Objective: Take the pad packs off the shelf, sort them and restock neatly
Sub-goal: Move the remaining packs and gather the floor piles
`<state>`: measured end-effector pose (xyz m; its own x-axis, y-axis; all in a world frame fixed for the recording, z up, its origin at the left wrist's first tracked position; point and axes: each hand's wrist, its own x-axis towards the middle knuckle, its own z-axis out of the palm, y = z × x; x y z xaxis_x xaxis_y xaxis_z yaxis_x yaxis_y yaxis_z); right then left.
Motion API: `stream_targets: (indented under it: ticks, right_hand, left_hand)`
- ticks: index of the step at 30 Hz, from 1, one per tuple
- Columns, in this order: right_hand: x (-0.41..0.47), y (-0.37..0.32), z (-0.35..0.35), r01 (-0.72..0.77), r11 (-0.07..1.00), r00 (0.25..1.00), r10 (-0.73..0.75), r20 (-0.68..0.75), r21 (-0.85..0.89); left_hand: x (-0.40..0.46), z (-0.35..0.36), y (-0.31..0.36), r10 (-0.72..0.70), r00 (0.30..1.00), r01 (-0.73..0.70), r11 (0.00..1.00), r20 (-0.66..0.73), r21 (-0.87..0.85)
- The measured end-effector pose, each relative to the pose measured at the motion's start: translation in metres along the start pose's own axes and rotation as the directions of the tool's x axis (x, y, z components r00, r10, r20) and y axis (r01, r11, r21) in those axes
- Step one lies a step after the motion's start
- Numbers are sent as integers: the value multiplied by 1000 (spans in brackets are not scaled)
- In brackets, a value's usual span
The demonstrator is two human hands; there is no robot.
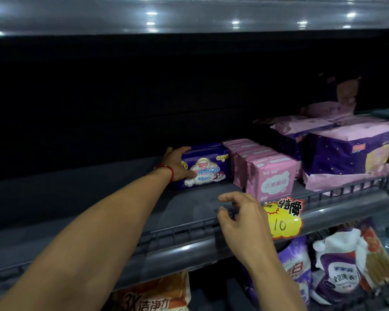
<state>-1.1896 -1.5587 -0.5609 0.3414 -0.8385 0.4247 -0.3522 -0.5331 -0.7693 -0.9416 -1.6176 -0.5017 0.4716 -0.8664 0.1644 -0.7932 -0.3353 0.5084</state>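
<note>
A dark blue pad pack (208,166) stands on the grey shelf (126,212), just left of a row of several pink pad packs (270,176). My left hand (177,163) grips the blue pack's left end, fingers over its top and thumb on its front. My right hand (240,218) hovers over the shelf's front rail with loosely curled fingers and holds nothing. Larger purple-and-pink packs (346,153) are stacked further right on the same shelf.
The shelf to the left of the blue pack is bare and dark at the back. A yellow price tag (283,218) marked 10 hangs on the front rail (177,250). Detergent bags (337,272) and an orange bag (157,299) fill the shelf below.
</note>
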Motion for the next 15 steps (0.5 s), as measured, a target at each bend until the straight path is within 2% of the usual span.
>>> stream_targets:
  ticks: [12, 15]
  right_hand:
    - [3, -1, -1, 28, 999, 1000, -28, -1, -34]
    - [-3, -8, -2, 121, 991, 991, -124, -52, -65]
  left_hand:
    - [-1, -12, -1, 1, 1000, 0, 1000, 31, -19]
    - [-25, -29, 0, -2, 999, -1, 999, -54, -49]
